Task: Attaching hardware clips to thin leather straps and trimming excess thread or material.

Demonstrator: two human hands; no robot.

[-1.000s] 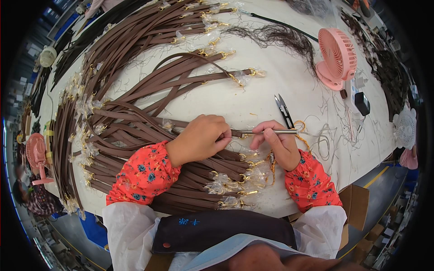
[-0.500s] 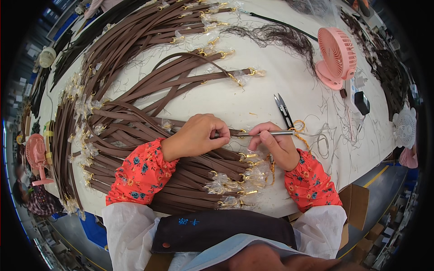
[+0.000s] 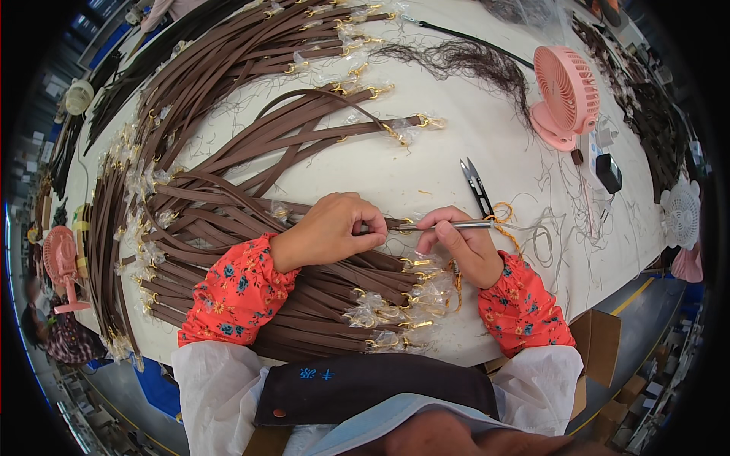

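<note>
Near table centre, left hand [image 3: 328, 232] pinched a brown strap [image 3: 251, 220] end; right hand [image 3: 464, 247] gripped a thin metal tool [image 3: 445, 225] w/ tip at it. Risk: tip could've slipped & jabbed left fingers, pressed so close.

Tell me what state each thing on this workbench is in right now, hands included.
Left hand: closed, pinching the end of a brown strap.
Right hand: gripping a thin metal tool, tip at the strap end.
Thread snips: lying on the table, unheld.
Pink fan: standing upright; cannot tell if it runs.
Strap pile: spread flat, gold clasps wrapped in clear plastic.
</note>
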